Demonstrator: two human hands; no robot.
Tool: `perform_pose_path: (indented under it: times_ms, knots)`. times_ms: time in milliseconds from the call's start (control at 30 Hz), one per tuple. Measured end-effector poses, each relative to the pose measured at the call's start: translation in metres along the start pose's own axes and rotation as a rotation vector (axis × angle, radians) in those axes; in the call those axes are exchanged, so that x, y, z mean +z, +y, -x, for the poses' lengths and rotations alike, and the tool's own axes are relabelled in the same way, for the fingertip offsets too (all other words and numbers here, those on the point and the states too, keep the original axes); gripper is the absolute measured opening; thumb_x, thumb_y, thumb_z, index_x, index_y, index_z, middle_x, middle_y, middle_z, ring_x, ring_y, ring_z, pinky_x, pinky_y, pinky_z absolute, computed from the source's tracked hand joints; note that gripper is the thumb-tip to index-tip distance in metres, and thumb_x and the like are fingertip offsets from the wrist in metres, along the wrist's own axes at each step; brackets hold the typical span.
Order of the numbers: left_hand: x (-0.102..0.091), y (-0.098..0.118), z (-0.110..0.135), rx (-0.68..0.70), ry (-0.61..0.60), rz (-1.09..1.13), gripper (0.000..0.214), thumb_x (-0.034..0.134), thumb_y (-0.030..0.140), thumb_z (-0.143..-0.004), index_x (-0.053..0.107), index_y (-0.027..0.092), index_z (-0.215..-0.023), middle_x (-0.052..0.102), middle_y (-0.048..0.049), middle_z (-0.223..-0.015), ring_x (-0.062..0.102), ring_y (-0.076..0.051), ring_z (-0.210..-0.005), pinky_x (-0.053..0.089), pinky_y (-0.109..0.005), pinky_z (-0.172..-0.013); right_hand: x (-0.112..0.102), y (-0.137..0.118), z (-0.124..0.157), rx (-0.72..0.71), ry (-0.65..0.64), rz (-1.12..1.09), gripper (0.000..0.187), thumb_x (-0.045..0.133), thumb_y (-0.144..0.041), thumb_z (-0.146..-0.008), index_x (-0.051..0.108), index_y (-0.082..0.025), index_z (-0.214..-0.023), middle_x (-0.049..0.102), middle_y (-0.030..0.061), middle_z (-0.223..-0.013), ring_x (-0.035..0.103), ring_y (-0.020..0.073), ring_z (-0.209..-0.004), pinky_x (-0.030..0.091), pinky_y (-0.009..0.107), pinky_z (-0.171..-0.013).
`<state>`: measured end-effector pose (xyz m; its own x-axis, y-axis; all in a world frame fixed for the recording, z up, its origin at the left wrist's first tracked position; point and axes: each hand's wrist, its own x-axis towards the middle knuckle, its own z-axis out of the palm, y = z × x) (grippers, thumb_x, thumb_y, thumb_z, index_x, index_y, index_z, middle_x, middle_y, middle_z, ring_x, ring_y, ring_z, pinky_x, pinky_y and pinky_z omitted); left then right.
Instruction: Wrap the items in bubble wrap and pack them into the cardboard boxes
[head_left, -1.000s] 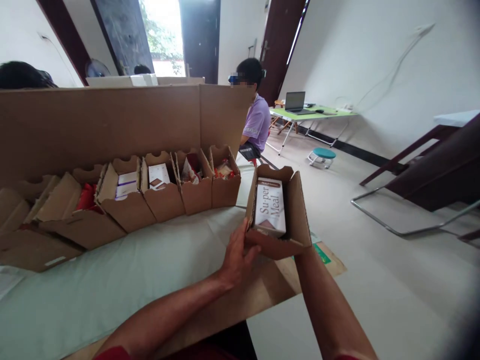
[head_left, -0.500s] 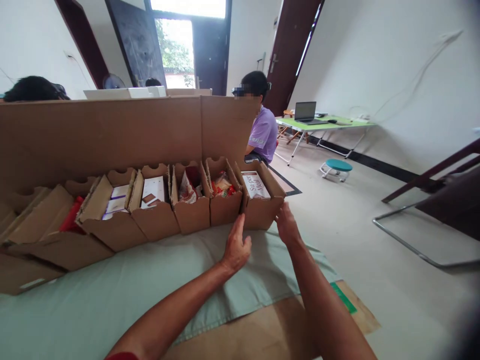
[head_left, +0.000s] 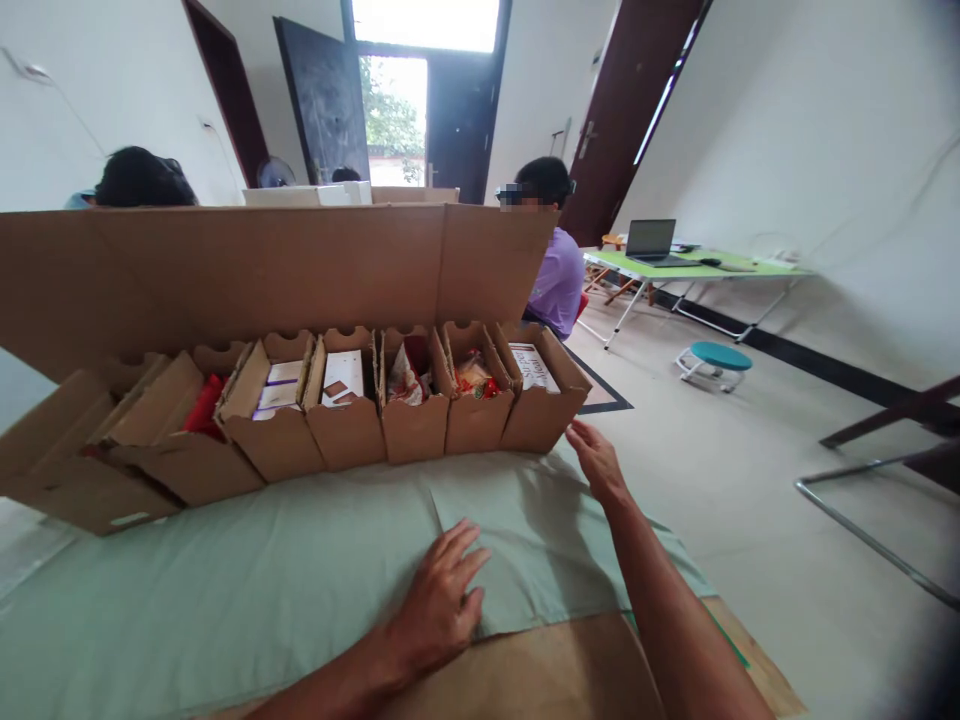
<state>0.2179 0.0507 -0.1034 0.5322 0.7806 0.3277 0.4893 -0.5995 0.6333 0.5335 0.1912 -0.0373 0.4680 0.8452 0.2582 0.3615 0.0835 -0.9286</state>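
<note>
Presently, the left hand (head_left: pixel 442 592) spreads empty fingers over the near edge of the counter (head_left: pixel 540 668), apart from the right hand (head_left: pixel 598 463), fingers extended beside the rightmost cardboard bin (head_left: pixel 541 418), which stands near the counter's far right corner before a cardboard panel (head_left: pixel 300 265).

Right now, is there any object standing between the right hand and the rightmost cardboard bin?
Nothing visible stands between the right hand and the rightmost cardboard bin; the hand is at its near right corner, though contact is unclear.
</note>
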Motion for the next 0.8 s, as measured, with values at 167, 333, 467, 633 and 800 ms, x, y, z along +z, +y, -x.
perform_pose_path:
  times_ms: [167,333,467,633,800]
  knots:
    - [-0.03,-0.041,0.079,-0.107,0.175,-0.2,0.054,0.054,0.01,-0.084,0.066,0.025,-0.134,0.058,-0.0113,-0.149,0.052,-0.03,-0.141,0.052,-0.053,-0.111,0.013,-0.056,0.026,-0.207,0.048,0.16,0.048,0.058,-0.051,-0.086,0.068,-0.019,-0.12,0.076,0.0088,-0.097,0.068,0.0247,-0.082,0.053,0.04,-0.084]
    - [-0.033,-0.053,0.106,-0.122,0.254,-0.267,0.046,0.055,0.01,-0.085,0.07,0.023,-0.126,0.062,-0.0119,-0.144,0.055,-0.03,-0.138,0.056,-0.052,-0.107,0.08,-0.13,0.035,-0.366,-0.335,0.774,0.047,0.058,-0.029,-0.089,0.063,-0.027,-0.136,0.078,0.0043,-0.092,0.071,0.0244,-0.083,0.05,0.033,-0.076]
    - [-0.031,-0.05,0.1,-0.154,0.296,-0.191,0.046,0.053,0.007,-0.082,0.071,0.021,-0.122,0.064,-0.0132,-0.142,0.055,-0.031,-0.137,0.054,-0.056,-0.108,0.095,-0.152,0.043,-0.306,-0.328,0.953,0.031,0.055,-0.021,-0.087,0.076,-0.022,-0.109,0.079,0.0108,-0.097,0.073,0.0299,-0.09,0.049,0.034,-0.073]
    - [-0.037,-0.047,0.102,-0.225,0.344,0.014,0.042,0.055,0.011,-0.084,0.07,0.021,-0.122,0.065,-0.0139,-0.139,0.06,-0.03,-0.132,0.053,-0.055,-0.109,0.028,-0.14,0.117,-0.372,-0.326,0.827,0.027,0.051,-0.032,-0.089,0.074,-0.025,-0.101,0.078,0.0032,-0.08,0.073,0.0243,-0.072,0.05,0.032,-0.066]
    - [-0.059,-0.034,0.081,-0.247,0.321,0.231,0.057,0.056,0.016,-0.085,0.056,0.02,-0.142,0.055,-0.0148,-0.149,0.052,-0.029,-0.14,0.043,-0.053,-0.119,-0.094,-0.098,0.213,-0.373,-0.219,0.558,0.03,0.059,-0.052,-0.085,0.076,-0.029,-0.096,0.079,0.0037,-0.09,0.075,0.0265,-0.077,0.058,0.034,-0.067]
